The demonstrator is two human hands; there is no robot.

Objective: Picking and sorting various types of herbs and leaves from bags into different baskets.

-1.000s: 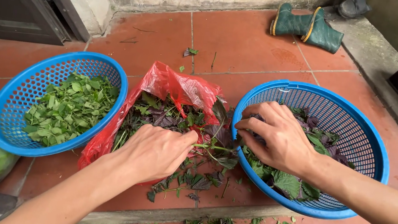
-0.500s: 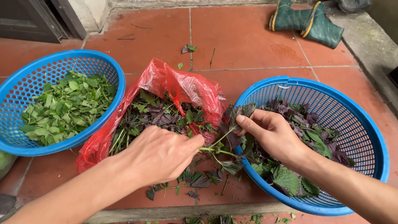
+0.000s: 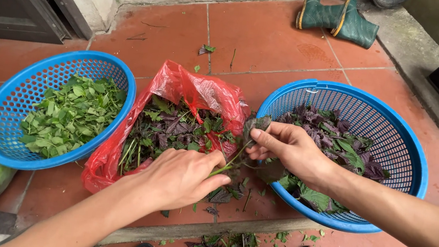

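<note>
Head view: left hand (image 3: pixel 182 177) grips a green herb stem (image 3: pixel 228 162) at centre frame; right hand (image 3: pixel 289 149) pinches its purple-green leaf (image 3: pixel 257 124) beside the right blue plastic basket (image 3: pixel 404 138). Advisable: hold stem firm, pluck at leaf base.

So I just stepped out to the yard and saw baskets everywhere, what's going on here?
A person is picking leaves off a herb sprig. The left hand grips the stem's lower end; the right hand pinches a leaf near its top. Between the hands and behind them lies an open red plastic bag of purple-green herbs. The right blue basket holds similar leaves, the left blue basket plain green ones. Scraps lie by the feet.
</note>
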